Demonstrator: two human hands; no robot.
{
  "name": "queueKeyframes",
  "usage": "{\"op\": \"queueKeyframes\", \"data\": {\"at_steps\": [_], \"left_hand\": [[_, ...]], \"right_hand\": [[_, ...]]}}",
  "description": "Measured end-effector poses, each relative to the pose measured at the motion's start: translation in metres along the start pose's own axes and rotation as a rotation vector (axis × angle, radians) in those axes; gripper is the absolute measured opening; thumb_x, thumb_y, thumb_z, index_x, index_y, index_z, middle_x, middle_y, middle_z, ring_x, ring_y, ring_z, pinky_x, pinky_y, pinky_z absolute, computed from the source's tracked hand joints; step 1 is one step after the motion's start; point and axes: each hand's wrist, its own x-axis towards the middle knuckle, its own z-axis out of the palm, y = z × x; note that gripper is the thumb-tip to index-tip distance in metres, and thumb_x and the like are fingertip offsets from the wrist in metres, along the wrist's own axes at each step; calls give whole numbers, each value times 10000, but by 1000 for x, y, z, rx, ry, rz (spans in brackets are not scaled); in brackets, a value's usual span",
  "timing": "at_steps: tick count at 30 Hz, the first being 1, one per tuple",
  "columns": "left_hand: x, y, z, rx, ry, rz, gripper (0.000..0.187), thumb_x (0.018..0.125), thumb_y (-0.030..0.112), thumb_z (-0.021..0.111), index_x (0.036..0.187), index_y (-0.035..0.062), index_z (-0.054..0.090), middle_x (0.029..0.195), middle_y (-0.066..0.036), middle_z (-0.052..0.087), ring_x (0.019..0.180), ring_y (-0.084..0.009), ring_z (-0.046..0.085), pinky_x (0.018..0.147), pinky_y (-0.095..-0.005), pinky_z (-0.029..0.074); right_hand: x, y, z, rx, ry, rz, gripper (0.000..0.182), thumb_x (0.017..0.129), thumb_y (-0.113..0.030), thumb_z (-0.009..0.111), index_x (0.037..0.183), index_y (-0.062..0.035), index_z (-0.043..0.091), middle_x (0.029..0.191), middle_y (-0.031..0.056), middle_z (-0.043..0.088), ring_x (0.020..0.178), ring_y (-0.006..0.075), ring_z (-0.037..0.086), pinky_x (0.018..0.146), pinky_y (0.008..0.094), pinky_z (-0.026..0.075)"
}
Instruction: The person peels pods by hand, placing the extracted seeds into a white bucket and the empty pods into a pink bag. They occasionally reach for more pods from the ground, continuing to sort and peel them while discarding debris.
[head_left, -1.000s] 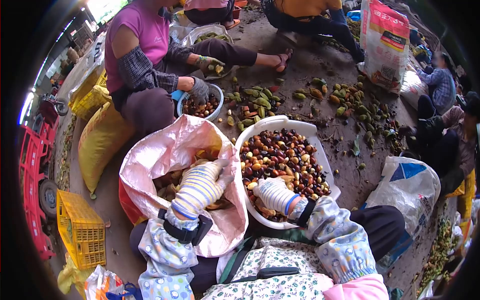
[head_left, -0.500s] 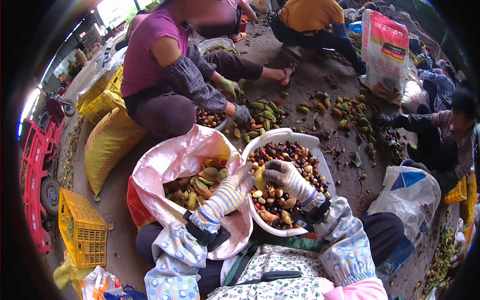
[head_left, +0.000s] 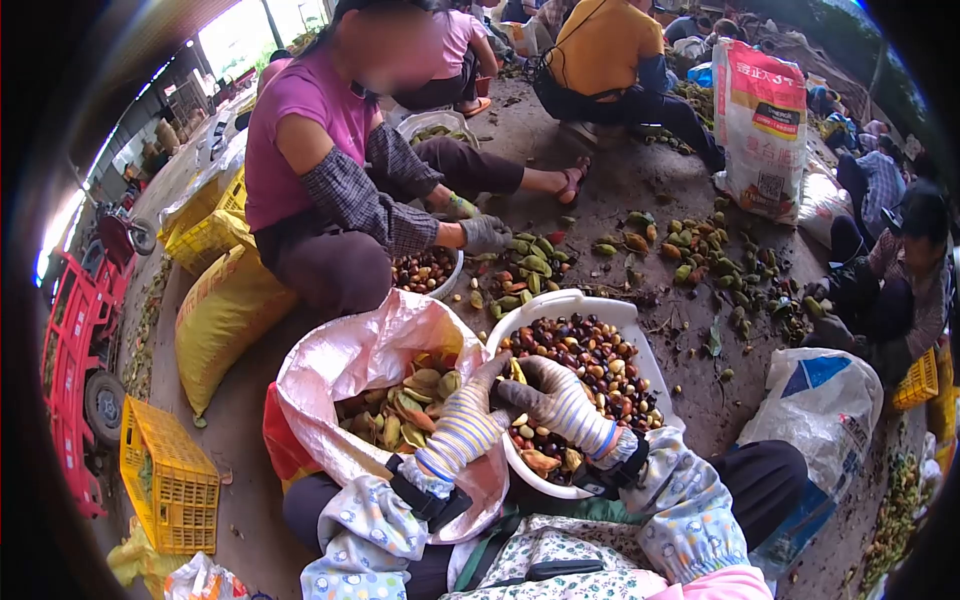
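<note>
Both my hands wear striped work gloves and meet over the left rim of a white basin. A small yellowish seed pod shows between the fingertips, partly hidden by them. My left hand closes on its left side, and my right hand pinches it from the right. Dark brown and pale seeds fill the basin, with a few reddish husks near its front. To the left, an open pinkish-white sack holds greenish-brown husks.
A co-worker in a purple shirt sits ahead left beside another basin of seeds. Green pods lie on the ground ahead. A white sack is at right; a yellow crate and a full yellow sack are left.
My hands have come closer together around the yellowish pod, and my right fingers cover more of it. The co-worker at right now has a pod in a raised hand.
</note>
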Motion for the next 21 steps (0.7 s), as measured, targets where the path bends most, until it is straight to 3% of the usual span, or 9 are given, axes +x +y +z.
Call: {"op": "queueKeyframes", "data": {"at_steps": [3, 6, 7, 14, 15, 18, 19, 20, 21], "left_hand": [[-2, 12, -5, 121, -62, 2, 587, 812, 39, 639, 1348, 37, 399, 1029, -74, 604, 906, -146, 576, 843, -265, 466], [4, -2, -2, -382, -102, -52, 458, 890, 52, 549, 1331, 35, 429, 1014, -71, 613, 893, -128, 576, 827, -253, 469], [3, 0, -2, -397, -39, 3, 360, 926, 53, 497, 1286, 37, 492, 1001, -52, 619, 867, -93, 573, 773, -228, 483], [2, 9, -20, -723, -86, -343, 291, 925, 124, 533, 1206, 57, 572, 925, 8, 627, 705, -20, 529, 622, -164, 471], [3, 8, -19, -746, -50, -395, 250, 924, 116, 539, 1146, 28, 612, 897, 7, 646, 727, -63, 547, 691, -192, 470], [5, -5, -6, -486, 3, -255, 249, 904, 148, 577, 1123, 42, 625, 893, -1, 637, 695, -48, 538, 621, -194, 472], [4, -4, -4, -144, 68, -125, 223, 892, 124, 583, 1086, 31, 642, 867, -32, 645, 698, -77, 546, 645, -232, 470], [3, -2, -3, -91, 64, -122, 224, 887, 116, 582, 1086, 30, 641, 857, -48, 646, 697, -89, 547, 655, -244, 470], [3, 2, -4, -39, 57, -121, 225, 883, 108, 582, 1085, 29, 640, 848, -63, 647, 695, -100, 549, 665, -257, 469]], "right_hand": [[-1, -4, -7, -57, 9, 30, 335, 870, -199, 638, 1117, 9, 551, 941, 23, 624, 800, 69, 569, 700, 219, 485], [-6, -5, -16, -13, -20, 66, 357, 897, -271, 594, 1120, 5, 555, 942, 25, 629, 798, 80, 580, 709, 230, 478], [-5, -6, -18, 1, -30, 75, 369, 906, -295, 579, 1121, 4, 557, 942, 26, 631, 797, 84, 584, 712, 234, 476], [-6, -8, -25, 133, -154, 156, 404, 848, -269, 657, 1137, -1, 566, 1004, 34, 621, 907, 99, 576, 809, 242, 464], [-4, -12, -26, 82, -178, 187, 420, 833, -222, 681, 1162, 2, 542, 1020, 35, 615, 930, 104, 576, 834, 256, 467], [4, -4, -20, -181, -135, 85, 476, 820, -175, 695, 1205, 16, 491, 1033, 38, 609, 935, 119, 581, 850, 270, 469], [6, -3, -15, -645, -36, -124, 534, 786, -129, 721, 1229, 4, 453, 1050, 95, 609, 933, 142, 591, 840, 282, 475], [1, -5, -12, -861, 36, -245, 517, 759, -88, 718, 1202, -24, 458, 953, 125, 631, 846, 184, 620, 765, 298, 496], [-1, -12, -5, -916, 38, -151, 473, 760, -125, 701, 1160, -31, 466, 973, 166, 621, 868, 272, 619, 755, 355, 496]]}}
